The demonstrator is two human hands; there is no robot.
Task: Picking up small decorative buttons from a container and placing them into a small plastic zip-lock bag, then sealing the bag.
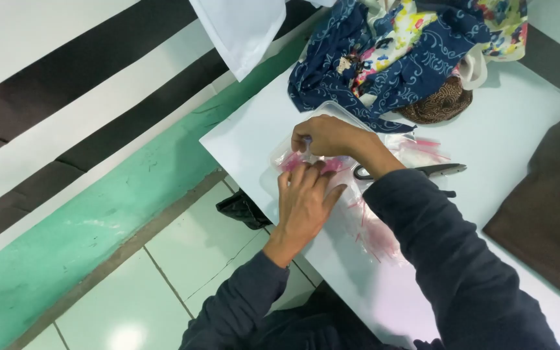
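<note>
Plastic bags (364, 220) run lengthwise toward the person, both hands pinching

The single head camera looks steeply down from close above at the white worktop (526, 129) corner and the floor (163, 272).
</note>
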